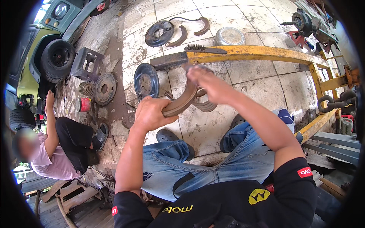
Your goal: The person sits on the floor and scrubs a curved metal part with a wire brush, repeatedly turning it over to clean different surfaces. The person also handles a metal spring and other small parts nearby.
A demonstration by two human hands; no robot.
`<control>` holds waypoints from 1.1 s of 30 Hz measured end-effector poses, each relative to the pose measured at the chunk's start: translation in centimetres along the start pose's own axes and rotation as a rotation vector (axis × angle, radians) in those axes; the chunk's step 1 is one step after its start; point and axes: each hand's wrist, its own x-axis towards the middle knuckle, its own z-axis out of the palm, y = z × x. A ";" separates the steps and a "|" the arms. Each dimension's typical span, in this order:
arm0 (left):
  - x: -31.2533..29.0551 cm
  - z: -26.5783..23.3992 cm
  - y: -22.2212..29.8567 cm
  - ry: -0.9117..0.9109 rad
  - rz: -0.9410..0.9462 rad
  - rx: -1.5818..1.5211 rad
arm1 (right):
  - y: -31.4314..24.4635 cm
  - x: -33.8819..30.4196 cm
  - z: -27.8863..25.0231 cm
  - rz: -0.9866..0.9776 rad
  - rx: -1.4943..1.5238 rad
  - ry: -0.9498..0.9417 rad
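Observation:
A curved brown brake shoe (181,102) is held slantwise above my knees. My left hand (150,114) is wrapped around its lower end. At the upper end my right hand (208,84) closes over the shoe, slightly blurred; its fingertips partly hide that end. A coil spring (205,106) on the tiles shows partly behind the shoe. Just beyond my left hand is a dark round backing plate (146,80). A wire brush (205,49) lies bristles up on a yellow metal beam (262,51) past my right hand.
Farther out lie another backing plate (159,33), two brake shoes (203,27) and a round metal drum (230,36). At left, a person (57,148) sits near a vehicle wheel (57,57), a grey crate (86,64) and a rusty disc (104,89). A chain hook (336,102) hangs right.

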 end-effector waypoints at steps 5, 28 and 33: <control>-0.5 0.5 -0.5 0.032 0.062 -0.035 | 2.2 -0.1 -2.7 0.309 0.148 0.056; -0.6 1.3 -0.5 0.039 0.188 0.120 | 1.0 0.2 -2.6 0.180 -0.008 0.012; -0.4 0.6 -0.2 0.005 0.164 0.169 | 1.6 0.4 -1.9 0.149 0.212 0.032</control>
